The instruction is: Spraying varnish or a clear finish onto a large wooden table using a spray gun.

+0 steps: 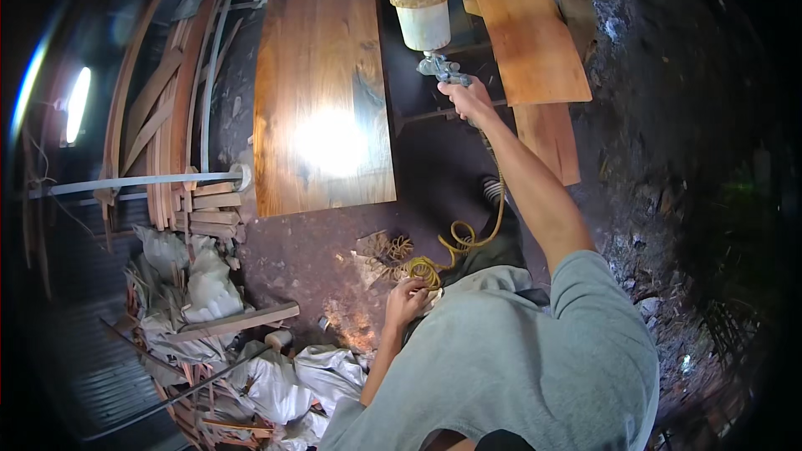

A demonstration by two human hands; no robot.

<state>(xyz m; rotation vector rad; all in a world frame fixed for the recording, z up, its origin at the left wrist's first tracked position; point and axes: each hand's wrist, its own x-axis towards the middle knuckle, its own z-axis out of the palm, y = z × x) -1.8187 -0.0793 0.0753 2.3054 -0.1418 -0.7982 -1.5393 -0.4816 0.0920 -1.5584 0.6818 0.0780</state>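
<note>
My right hand [469,102] is closed round the handle of a metal spray gun [447,68], held out at arm's length. On top of the gun sits a white paint cup [423,27] with a stained, tan-rimmed lid. From the handle a yellow coiled air hose [462,236] hangs down towards my body. Low in front of my waist, my left hand [404,302] has its fingers curled at the hose's coils and seems to grip them; the fingertips are partly hidden. Left of the gun lies a wide, glossy wooden slab [322,92], with a bright glare near its closer end.
Another wooden slab [535,38] stands to the right, with a lighter board [547,142] below it. Leaning planks [171,108] and a metal bar [138,184] are at the left. Crumpled white sacks [280,384] and wood scraps lie at the lower left.
</note>
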